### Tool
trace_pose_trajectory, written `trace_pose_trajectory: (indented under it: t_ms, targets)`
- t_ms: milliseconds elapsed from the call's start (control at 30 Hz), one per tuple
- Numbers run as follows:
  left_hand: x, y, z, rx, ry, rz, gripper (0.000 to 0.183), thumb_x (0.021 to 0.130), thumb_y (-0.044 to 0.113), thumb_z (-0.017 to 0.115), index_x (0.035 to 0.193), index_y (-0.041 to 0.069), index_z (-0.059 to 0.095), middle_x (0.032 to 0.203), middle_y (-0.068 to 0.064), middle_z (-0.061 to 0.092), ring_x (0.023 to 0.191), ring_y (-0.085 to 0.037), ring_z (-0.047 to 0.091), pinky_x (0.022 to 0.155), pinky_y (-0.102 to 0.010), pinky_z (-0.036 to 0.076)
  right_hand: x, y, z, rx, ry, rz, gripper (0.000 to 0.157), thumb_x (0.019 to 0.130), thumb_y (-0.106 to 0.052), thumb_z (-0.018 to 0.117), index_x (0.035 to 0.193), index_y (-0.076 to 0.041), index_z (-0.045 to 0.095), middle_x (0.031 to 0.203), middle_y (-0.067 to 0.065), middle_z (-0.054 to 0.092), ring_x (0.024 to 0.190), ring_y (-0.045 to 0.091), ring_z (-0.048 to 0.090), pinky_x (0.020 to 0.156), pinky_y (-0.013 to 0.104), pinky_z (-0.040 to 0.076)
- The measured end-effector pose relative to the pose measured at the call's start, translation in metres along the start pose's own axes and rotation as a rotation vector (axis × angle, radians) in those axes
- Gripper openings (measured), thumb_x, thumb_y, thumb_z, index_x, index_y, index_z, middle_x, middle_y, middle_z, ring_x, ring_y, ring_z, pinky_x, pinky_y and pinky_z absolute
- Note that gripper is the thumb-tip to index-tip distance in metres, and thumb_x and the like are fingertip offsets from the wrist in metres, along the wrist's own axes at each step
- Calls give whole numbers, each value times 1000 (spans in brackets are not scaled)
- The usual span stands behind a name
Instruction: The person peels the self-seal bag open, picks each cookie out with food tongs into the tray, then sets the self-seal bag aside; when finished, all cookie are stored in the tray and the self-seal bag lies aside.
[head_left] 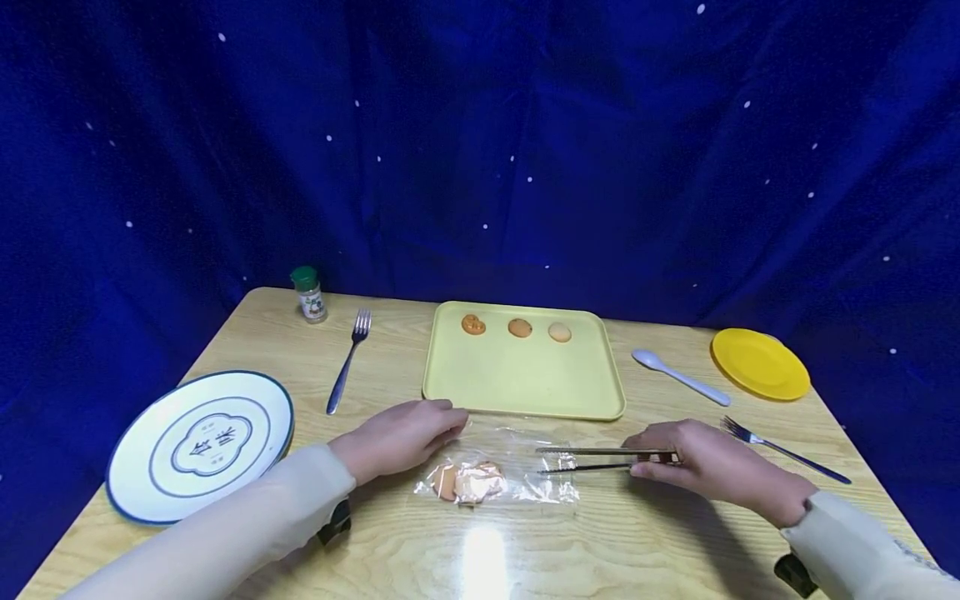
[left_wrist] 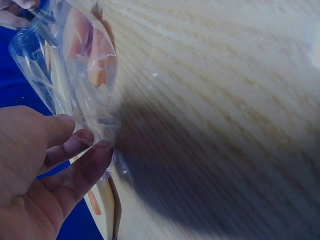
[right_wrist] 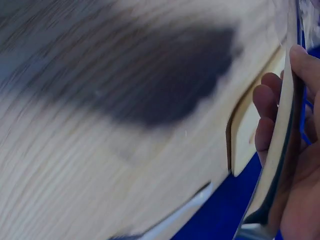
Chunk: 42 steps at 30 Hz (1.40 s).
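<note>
A clear plastic bag [head_left: 525, 487] lies on the table with several orange-brown cookie-like pieces [head_left: 468, 482] inside. My left hand [head_left: 405, 437] pinches the bag's film at its left end; in the left wrist view the thumb and fingertips [left_wrist: 102, 150] meet at the crinkled edge. On the other side, my right hand [head_left: 693, 458] holds long metal tongs [head_left: 592, 452], their two arms apart and their tips over the bag's right part. Behind the bag sits a pale yellow tray [head_left: 525, 379] bearing three small round cookies [head_left: 519, 327] in a row along its far side.
A large white plate [head_left: 150, 467] with a blue rim, a fork [head_left: 348, 362] and a green-capped shaker [head_left: 309, 296] stand at left. To the right are a white spoon [head_left: 678, 377], a yellow plate [head_left: 761, 364] and another fork [head_left: 787, 452]. A blue curtain [head_left: 480, 150] hangs behind.
</note>
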<state>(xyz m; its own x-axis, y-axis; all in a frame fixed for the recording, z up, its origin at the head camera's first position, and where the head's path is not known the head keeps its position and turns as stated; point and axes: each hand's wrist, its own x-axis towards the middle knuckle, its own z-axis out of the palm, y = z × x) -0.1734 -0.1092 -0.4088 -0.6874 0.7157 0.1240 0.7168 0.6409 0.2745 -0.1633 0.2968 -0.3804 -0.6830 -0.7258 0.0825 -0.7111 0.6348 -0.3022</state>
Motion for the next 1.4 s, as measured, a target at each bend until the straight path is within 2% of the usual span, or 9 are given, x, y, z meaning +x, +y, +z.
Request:
trace_pose_trajectory:
  t_ms: [167,300,500,700,833,1000,1200,1400]
  targets:
    - [-1,0,0,8,0,1,17,101,18,51,85,15,55,72,7,48,65,-5,46,59,-19,42,16,-6,17,56,-64,-11,32,93,-41,62,118,-22,66,107,-13,68,92,1,64,76,24,54]
    - [-1,0,-2,5,-7,-3,16,101,16,52,85,14,56,72,8,48,65,-4,46,59,-19,42,26,-11,28,61,-90,-22,36,94,-45,59,121,-22,65,112,-14,66,101,3,64,83,26,54]
    - [-2,0,-3,5,-11,-4,17,100,16,52,84,14,55,72,7,48,65,-4,45,59,-18,41,38,-18,36,56,-87,-60,36,93,-42,63,123,-21,65,114,-13,66,103,3,64,88,27,54]
    - [-2,0,-3,2,-3,3,17,100,16,53,84,14,56,72,7,49,65,-5,46,59,-18,42,43,-21,38,67,-77,-106,32,94,-37,62,121,-20,66,108,-12,67,93,-1,63,81,23,54]
    - [-2,0,-2,1,-1,18,16,100,16,53,84,14,56,73,7,50,65,-5,46,59,-19,42,38,-20,36,53,-43,-136,31,94,-34,63,120,-18,66,106,-11,67,91,-2,62,80,22,54]
    - [-2,-1,-1,11,1,13,16,100,18,54,84,15,55,73,7,50,66,-5,47,60,-19,43,25,-16,31,42,-8,-134,28,94,-32,64,118,-19,66,104,-12,67,89,-3,61,76,22,53]
    - [-3,-3,0,-4,5,12,17,99,18,54,83,15,54,73,7,49,65,-5,46,59,-19,43,3,-7,20,66,33,-69,22,93,-32,64,113,-23,66,93,-21,59,72,-8,49,62,15,45]
    - [-1,-3,1,-16,4,13,19,100,17,54,81,14,54,72,7,48,65,-5,45,58,-18,41,-25,5,1,49,122,11,22,91,-25,68,113,-23,66,87,-21,59,69,-9,49,57,13,42]
